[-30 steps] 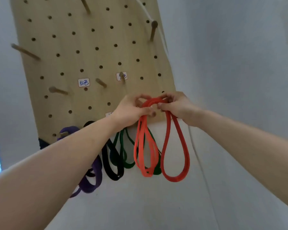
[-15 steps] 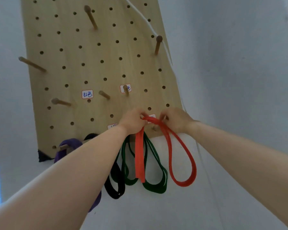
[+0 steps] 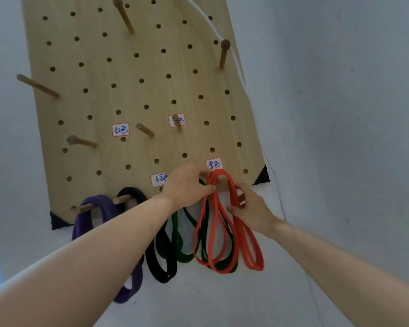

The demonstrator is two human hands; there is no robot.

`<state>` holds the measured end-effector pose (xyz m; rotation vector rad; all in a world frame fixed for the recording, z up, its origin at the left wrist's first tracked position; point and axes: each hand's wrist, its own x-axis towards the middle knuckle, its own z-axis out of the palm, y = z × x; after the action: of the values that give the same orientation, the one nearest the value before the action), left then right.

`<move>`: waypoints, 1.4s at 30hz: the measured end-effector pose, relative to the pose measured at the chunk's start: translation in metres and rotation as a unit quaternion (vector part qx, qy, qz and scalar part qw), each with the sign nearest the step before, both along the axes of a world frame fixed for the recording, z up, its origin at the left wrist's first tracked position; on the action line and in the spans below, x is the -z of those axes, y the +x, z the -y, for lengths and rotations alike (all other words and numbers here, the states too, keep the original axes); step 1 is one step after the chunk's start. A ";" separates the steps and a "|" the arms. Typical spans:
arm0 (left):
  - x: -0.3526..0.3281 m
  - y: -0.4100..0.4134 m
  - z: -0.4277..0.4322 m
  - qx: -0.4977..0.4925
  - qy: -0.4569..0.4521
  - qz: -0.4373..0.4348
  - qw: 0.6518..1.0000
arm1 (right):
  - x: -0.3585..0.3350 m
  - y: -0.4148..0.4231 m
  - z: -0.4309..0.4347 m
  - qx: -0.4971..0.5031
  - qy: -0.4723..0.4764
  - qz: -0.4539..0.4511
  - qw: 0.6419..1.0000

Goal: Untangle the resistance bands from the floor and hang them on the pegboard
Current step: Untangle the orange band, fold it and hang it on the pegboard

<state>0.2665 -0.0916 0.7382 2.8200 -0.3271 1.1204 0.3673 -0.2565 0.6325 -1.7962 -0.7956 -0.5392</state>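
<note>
A red resistance band [image 3: 224, 232] hangs in several loops over a wooden peg [image 3: 221, 181] at the lower right of the pegboard [image 3: 137, 86]. My left hand [image 3: 187, 186] pinches the band's top left strand beside the peg. Just below and right of the peg, my right hand [image 3: 252, 210] grips the right strands. Behind the red loops hangs a green band [image 3: 178, 239]. A black band [image 3: 161, 260] and a purple band [image 3: 97, 213] hang from pegs further left, partly hidden by my left forearm.
Several bare wooden pegs [image 3: 80, 140] stick out higher on the board, with small handwritten labels [image 3: 120, 129] near some. A white cord [image 3: 232, 50] runs down the board's right edge. The grey-white wall [image 3: 328, 114] surrounds the board.
The red band's top has gone onto the lower right peg and now hangs in loops. My right hand slid down from the top to the right strands. The view has moved closer.
</note>
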 end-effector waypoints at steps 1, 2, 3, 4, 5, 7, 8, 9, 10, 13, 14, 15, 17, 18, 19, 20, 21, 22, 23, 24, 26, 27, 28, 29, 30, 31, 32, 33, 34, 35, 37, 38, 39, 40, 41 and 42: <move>0.002 0.000 0.001 0.002 -0.004 0.007 1.000 | 0.002 0.001 -0.003 0.012 0.012 0.007 1.000; 0.004 0.000 0.002 0.007 -0.008 0.014 1.000 | 0.002 0.002 -0.004 0.015 0.030 0.008 0.999; 0.005 0.000 0.003 0.012 -0.007 0.022 1.000 | 0.002 0.002 -0.005 0.008 0.053 0.002 0.999; 0.007 0.001 0.005 0.018 0.000 0.033 0.999 | 0.002 0.000 -0.004 -0.003 0.076 -0.004 0.997; 0.008 0.002 0.006 0.020 0.006 0.043 0.999 | 0.002 -0.003 -0.003 -0.013 0.098 -0.004 0.995; 0.009 0.005 0.007 0.006 0.001 0.054 0.999 | -0.001 -0.010 0.002 -0.011 0.136 0.028 0.990; 0.010 0.006 0.007 -0.003 -0.006 0.064 0.998 | -0.004 -0.013 0.005 -0.002 0.152 0.053 0.987; 0.011 0.008 0.007 -0.013 -0.009 0.077 0.997 | -0.008 -0.015 0.007 0.005 0.168 0.072 0.983; 0.012 0.010 0.007 -0.020 -0.011 0.092 0.996 | -0.014 -0.016 0.009 0.007 0.183 0.085 0.979; 0.014 0.013 0.010 -0.052 -0.006 0.114 0.992 | -0.034 -0.017 0.011 0.014 0.188 0.127 0.974; 0.015 0.014 0.011 -0.068 0.006 0.116 0.991 | -0.041 -0.016 0.010 0.016 0.173 0.145 0.974; 0.016 0.014 0.013 -0.083 0.022 0.118 0.989 | -0.046 -0.012 0.009 0.021 0.152 0.156 0.976; 0.014 0.011 0.014 -0.107 0.047 0.102 0.988 | -0.054 -0.001 0.008 0.042 0.104 0.150 0.982; 0.012 0.009 0.015 -0.115 0.054 0.085 0.988 | -0.056 0.006 0.008 0.060 0.077 0.137 0.986; 0.010 0.008 0.015 -0.115 0.058 0.064 0.990 | -0.056 0.010 0.009 0.075 0.050 0.121 0.989; 0.008 0.006 0.015 -0.107 0.057 0.040 0.992 | -0.056 0.014 0.010 0.085 0.029 0.105 0.990; 0.006 0.006 0.014 -0.093 0.053 0.020 0.994 | -0.055 0.016 0.011 0.085 0.018 0.087 0.992; 0.004 0.005 0.012 -0.073 0.047 0.005 0.996 | -0.053 0.015 0.012 0.078 0.016 0.071 0.994; 0.004 0.004 0.008 -0.048 0.038 -0.008 0.998 | -0.051 0.014 0.012 0.070 0.016 0.057 0.996; 0.006 0.002 0.003 -0.017 0.025 -0.018 0.999 | -0.047 0.013 0.012 0.067 0.008 0.049 0.997; 0.012 -0.005 -0.009 0.051 -0.008 -0.004 0.999 | -0.037 0.008 0.010 0.062 -0.016 0.034 0.997; 0.017 -0.011 -0.014 0.071 -0.023 0.020 0.997 | -0.029 0.004 0.008 0.055 -0.019 0.023 0.998; 0.023 -0.017 -0.020 0.076 -0.037 0.056 0.995 | -0.021 -0.003 0.006 0.049 -0.011 0.018 0.999; 0.030 -0.024 -0.025 0.066 -0.048 0.100 0.992 | -0.013 -0.011 0.003 0.046 0.009 0.021 0.999; 0.039 -0.031 -0.031 0.050 -0.059 0.145 0.986 | -0.005 -0.020 -0.001 0.052 0.034 0.034 0.998; 0.048 -0.036 -0.036 0.031 -0.077 0.180 0.980 | 0.002 -0.030 -0.004 0.063 0.054 0.053 0.995; 0.058 -0.040 -0.041 0.015 -0.095 0.204 0.974 | 0.009 -0.040 -0.007 0.078 0.054 0.078 0.992; 0.068 -0.042 -0.045 0.004 -0.108 0.214 0.971 | 0.016 -0.047 -0.012 0.090 0.035 0.115 0.989; 0.078 -0.044 -0.049 -0.005 -0.111 0.208 0.972 | 0.022 -0.050 -0.017 0.098 -0.005 0.156 0.983; 0.087 -0.044 -0.050 -0.013 -0.104 0.183 0.977 | 0.028 -0.049 -0.022 0.105 -0.056 0.190 0.974; 0.102 -0.043 -0.051 -0.036 -0.061 0.101 0.992 | 0.036 -0.038 -0.033 0.133 -0.147 0.229 0.953; 0.107 -0.040 -0.050 -0.051 -0.028 0.069 0.996 | 0.037 -0.035 -0.038 0.152 -0.178 0.236 0.943; 0.110 -0.038 -0.049 -0.066 0.002 0.049 0.997 | 0.037 -0.032 -0.042 0.168 -0.199 0.235 0.937; 0.111 -0.035 -0.049 -0.079 0.023 0.038 0.996 | 0.036 -0.031 -0.046 0.183 -0.211 0.236 0.931; 0.110 -0.033 -0.047 -0.089 0.038 0.032 0.995 | 0.035 -0.031 -0.049 0.197 -0.219 0.237 0.926; 0.110 -0.031 -0.046 -0.096 0.049 0.026 0.994 | 0.033 -0.032 -0.051 0.210 -0.227 0.240 0.920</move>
<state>0.2360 -0.0452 0.6287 2.9658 -0.1182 1.2486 0.3355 -0.2060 0.5996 -2.3254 -0.9171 -1.1891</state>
